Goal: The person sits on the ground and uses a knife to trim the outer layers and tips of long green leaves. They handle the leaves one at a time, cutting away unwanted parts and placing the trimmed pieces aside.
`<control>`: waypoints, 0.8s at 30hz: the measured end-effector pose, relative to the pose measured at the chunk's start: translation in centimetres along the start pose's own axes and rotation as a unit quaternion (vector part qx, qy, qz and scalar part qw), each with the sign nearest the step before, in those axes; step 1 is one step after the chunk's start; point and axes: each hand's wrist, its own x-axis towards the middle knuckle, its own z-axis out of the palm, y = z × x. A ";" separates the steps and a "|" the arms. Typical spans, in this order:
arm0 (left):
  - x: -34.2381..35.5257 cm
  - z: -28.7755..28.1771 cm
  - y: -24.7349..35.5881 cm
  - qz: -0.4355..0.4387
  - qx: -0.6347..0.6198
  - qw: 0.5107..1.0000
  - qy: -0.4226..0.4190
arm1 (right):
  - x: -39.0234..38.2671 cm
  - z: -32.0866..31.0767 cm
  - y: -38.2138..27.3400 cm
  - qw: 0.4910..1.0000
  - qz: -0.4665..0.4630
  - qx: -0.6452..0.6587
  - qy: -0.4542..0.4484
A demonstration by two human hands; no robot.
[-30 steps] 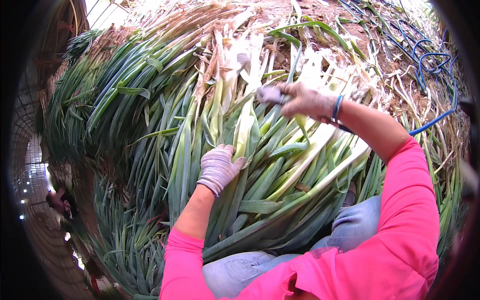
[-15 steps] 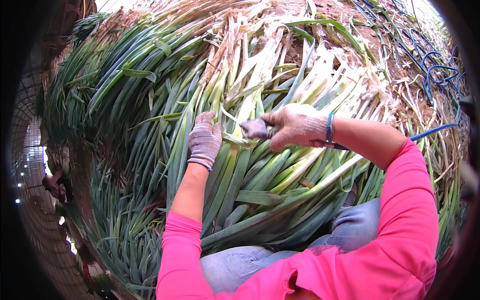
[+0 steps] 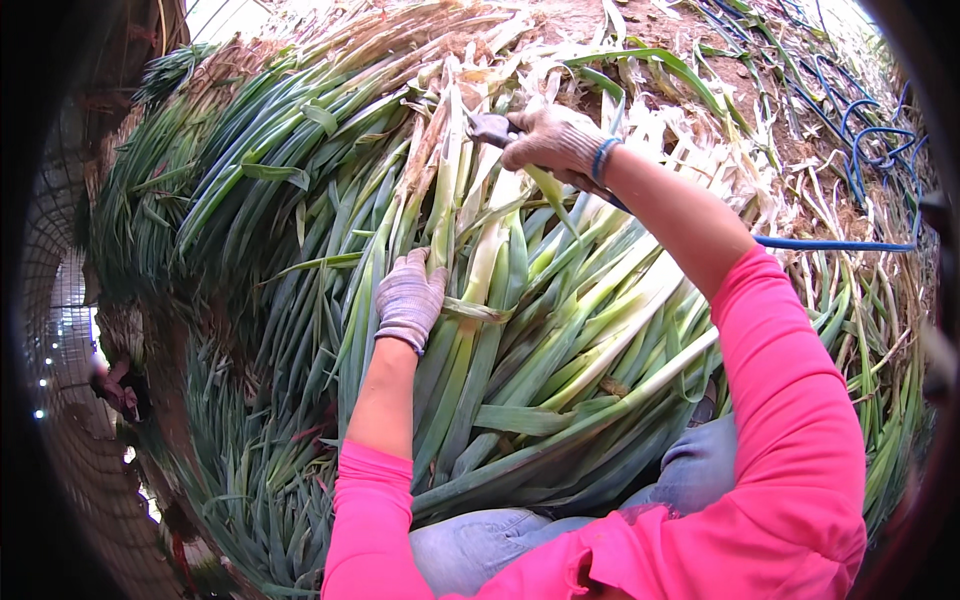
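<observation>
Long green onions (image 3: 590, 330) with pale, dry-skinned root ends lie in a thick layer before me, roots pointing away. My gloved left hand (image 3: 410, 300) is closed round green onion stalks near the middle of the heap, its fingers partly hidden among the leaves. Farther off and to the right, my gloved right hand (image 3: 560, 140) grips an air gun with a dark grey head (image 3: 493, 130), held over the root ends. A blue hose (image 3: 835, 244) shows beyond my right forearm. A blue band circles that wrist.
More green onions (image 3: 270, 150) are heaped at the left and far left. Loose coils of blue hose (image 3: 880, 140) lie among dry scraps at the far right. Bare brown soil (image 3: 670, 30) shows at the back. Mesh netting (image 3: 70, 300) hangs along the left side.
My right hand has moved away from me with the air gun, from beside the left hand to over the root ends. My left hand has stayed nearly in place.
</observation>
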 end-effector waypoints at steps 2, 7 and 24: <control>0.2 0.5 0.2 0.010 -0.018 1.000 0.000 | 2.6 -0.5 1.1 0.999 0.000 -0.021 0.047; -0.5 -0.3 0.1 0.013 -0.008 0.998 -0.056 | 1.3 0.3 0.2 0.980 0.007 -0.191 0.052; -7.2 -0.2 5.0 0.216 -0.185 0.921 -0.267 | -14.7 4.0 2.0 0.963 -0.170 -0.145 -0.150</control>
